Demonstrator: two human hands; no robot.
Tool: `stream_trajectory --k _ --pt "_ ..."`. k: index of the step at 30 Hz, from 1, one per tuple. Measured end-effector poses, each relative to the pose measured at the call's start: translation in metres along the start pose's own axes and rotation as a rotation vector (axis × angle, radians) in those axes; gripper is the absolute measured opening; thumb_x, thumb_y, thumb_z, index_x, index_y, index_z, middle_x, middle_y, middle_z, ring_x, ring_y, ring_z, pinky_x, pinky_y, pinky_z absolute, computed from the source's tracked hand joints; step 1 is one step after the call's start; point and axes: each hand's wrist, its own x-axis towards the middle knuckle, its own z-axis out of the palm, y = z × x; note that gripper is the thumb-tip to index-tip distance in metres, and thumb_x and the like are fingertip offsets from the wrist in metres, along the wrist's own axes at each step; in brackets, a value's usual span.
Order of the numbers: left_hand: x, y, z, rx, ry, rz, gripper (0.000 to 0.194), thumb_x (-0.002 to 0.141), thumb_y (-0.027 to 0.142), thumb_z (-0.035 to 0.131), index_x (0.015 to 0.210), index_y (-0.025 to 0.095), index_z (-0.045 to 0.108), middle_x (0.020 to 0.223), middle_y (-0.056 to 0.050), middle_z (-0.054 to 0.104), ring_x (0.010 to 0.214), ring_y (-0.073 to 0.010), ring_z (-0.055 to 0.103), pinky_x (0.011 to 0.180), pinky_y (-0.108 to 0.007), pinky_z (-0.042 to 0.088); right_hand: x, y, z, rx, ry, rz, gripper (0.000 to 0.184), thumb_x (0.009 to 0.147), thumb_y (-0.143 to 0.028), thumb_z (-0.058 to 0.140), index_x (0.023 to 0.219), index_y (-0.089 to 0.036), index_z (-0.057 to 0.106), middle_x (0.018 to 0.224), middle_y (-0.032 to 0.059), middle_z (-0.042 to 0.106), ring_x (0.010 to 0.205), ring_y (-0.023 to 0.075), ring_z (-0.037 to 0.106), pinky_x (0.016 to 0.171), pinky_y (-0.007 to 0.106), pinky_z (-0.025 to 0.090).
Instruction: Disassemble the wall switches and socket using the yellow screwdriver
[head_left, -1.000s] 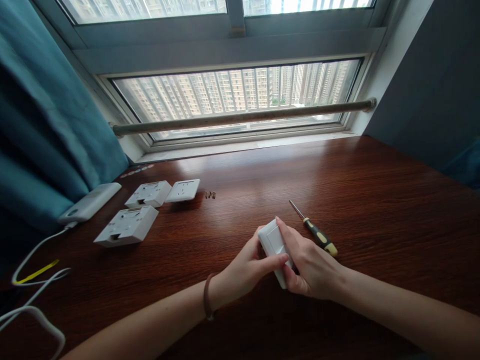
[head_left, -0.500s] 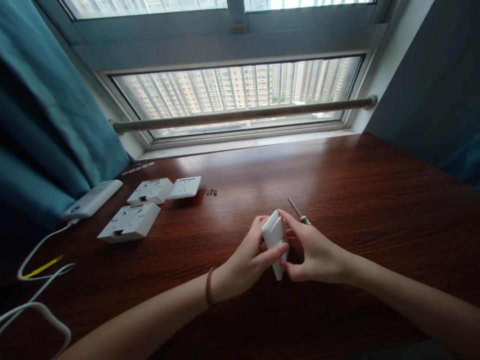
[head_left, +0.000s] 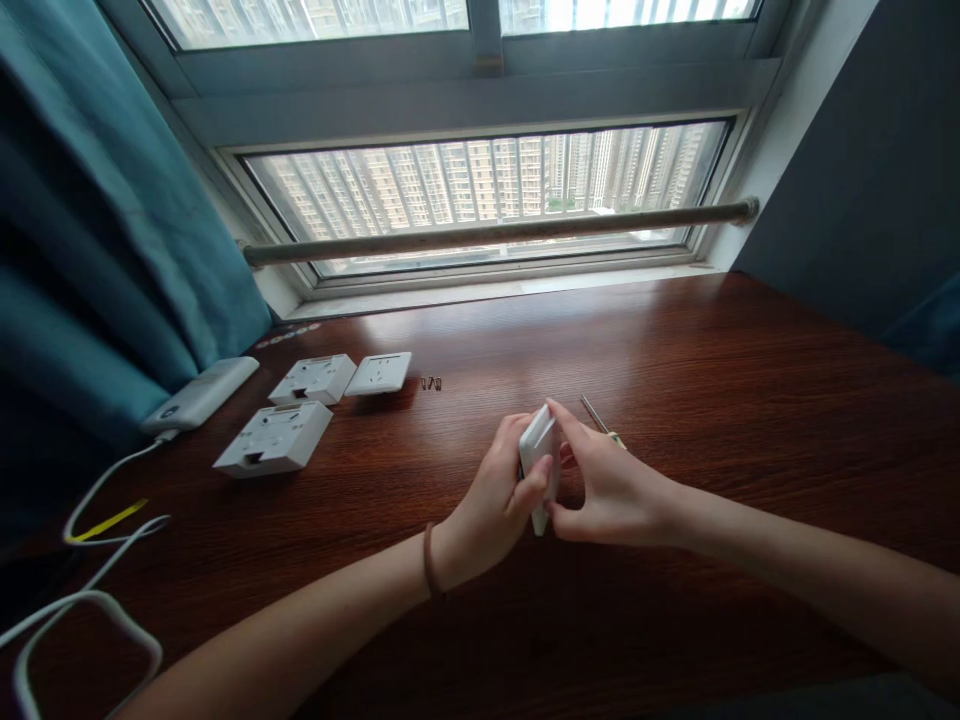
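A white wall switch panel [head_left: 538, 436] is held upright and edge-on between both hands, above the dark wooden table. My left hand [head_left: 487, 500] wraps its left side, with the thumb pressed across the front face. My right hand [head_left: 611, 490] grips the right side, fingertips at the top edge and thumb at the lower edge. Much of the panel is covered by fingers. Just beyond the right hand lies a screwdriver [head_left: 595, 410], its handle partly hidden behind that hand.
Left of the hands, several small screws [head_left: 431, 383] lie beside a white socket panel [head_left: 381, 373]. Two white mounting boxes [head_left: 313, 380] [head_left: 276, 440] stand farther left. A white power bank [head_left: 202, 395] with a cable [head_left: 101, 475] sits by the blue curtain [head_left: 187, 260]. A window rail [head_left: 495, 236] crosses behind.
Both hands have shifted slightly left and up with the panel, which is turned more edge-on. The table items appear shifted a little right as the camera view moves.
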Motion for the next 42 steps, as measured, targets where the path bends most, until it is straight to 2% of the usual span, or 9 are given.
stream_trajectory --k 3,10,16,21,25,28,32,36,42 --pt "0.007 -0.001 -0.006 -0.140 0.061 -0.093 0.033 0.083 0.034 0.042 0.109 0.014 0.047 0.094 -0.007 0.054 0.082 -0.0173 0.051 0.070 -0.027 0.042 0.005 0.010 -0.001 -0.081 0.032 -0.129 0.095 0.065 -0.043 0.064 0.136 -0.010 0.010 0.127 0.0186 0.038 0.111 0.0279 0.043 0.088 0.040 0.040" --pt "0.013 0.003 -0.006 -0.351 0.187 -0.257 0.024 0.075 0.036 0.052 0.085 0.014 0.054 0.071 0.000 0.054 0.065 -0.0127 0.049 0.061 -0.023 0.039 0.017 0.021 0.009 -0.443 0.159 -0.222 0.093 0.069 -0.063 0.049 0.129 0.004 0.027 0.116 0.0273 0.046 0.106 0.0347 0.046 0.085 0.046 0.044" --pt "0.009 -0.007 0.004 -0.467 0.235 -0.337 0.025 0.073 0.037 0.054 0.074 0.013 0.052 0.065 0.000 0.052 0.058 -0.0104 0.045 0.056 -0.022 0.037 0.018 0.024 0.025 -0.605 0.109 -0.147 0.090 0.075 -0.066 0.030 0.117 0.014 0.040 0.091 0.0304 0.056 0.081 0.0348 0.059 0.062 0.043 0.051" --pt "0.015 -0.009 0.000 -0.559 0.260 -0.392 0.024 0.071 0.036 0.057 0.073 0.013 0.053 0.062 0.001 0.052 0.054 -0.0095 0.045 0.053 -0.021 0.036 0.019 0.018 0.016 -0.591 0.080 -0.095 0.085 0.076 -0.064 0.035 0.121 0.009 0.039 0.092 0.0265 0.058 0.077 0.0316 0.059 0.062 0.042 0.051" --pt "0.020 -0.005 -0.005 -0.708 0.211 -0.453 0.034 0.071 0.045 0.055 0.073 0.011 0.055 0.061 -0.002 0.055 0.052 -0.0106 0.048 0.053 -0.022 0.037 0.016 0.012 0.001 -0.507 0.236 -0.336 0.056 0.078 -0.050 0.049 0.117 -0.010 0.045 0.109 0.0198 0.051 0.097 0.0298 0.051 0.081 0.046 0.044" --pt "0.020 -0.002 -0.002 -0.799 0.196 -0.475 0.043 0.072 0.053 0.051 0.074 0.010 0.056 0.063 -0.003 0.057 0.053 -0.0116 0.050 0.054 -0.023 0.039 0.013 0.006 0.003 -0.270 0.190 -0.456 0.047 0.077 -0.039 0.056 0.114 -0.015 0.042 0.110 0.0142 0.047 0.101 0.0236 0.047 0.084 0.038 0.044" --pt "0.015 -0.007 0.007 -0.795 0.266 -0.460 0.043 0.074 0.055 0.047 0.074 0.012 0.055 0.061 -0.001 0.054 0.054 -0.0106 0.049 0.055 -0.023 0.039 0.015 0.001 0.020 -0.138 0.155 -0.384 0.076 0.055 -0.039 0.075 0.115 -0.014 0.035 0.110 0.0139 0.042 0.101 0.0255 0.043 0.084 0.039 0.044" --pt "0.012 -0.012 0.012 -0.696 0.328 -0.331 0.029 0.078 0.042 0.048 0.068 0.015 0.050 0.062 0.002 0.049 0.056 -0.0089 0.045 0.058 -0.022 0.039 0.021 0.004 0.031 -0.135 0.243 -0.343 0.044 0.061 -0.006 0.061 0.097 -0.017 0.039 0.094 0.0084 0.045 0.088 0.0210 0.046 0.077 0.036 0.046" --pt "0.010 -0.009 0.012 -0.499 0.282 -0.188 0.024 0.082 0.037 0.043 0.078 0.015 0.052 0.071 0.000 0.052 0.064 -0.0110 0.047 0.063 -0.023 0.040 0.023 0.007 0.037 -0.099 0.313 -0.371 0.034 0.060 -0.007 0.055 0.086 -0.019 0.037 0.087 0.0065 0.043 0.086 0.0213 0.045 0.070 0.034 0.045"
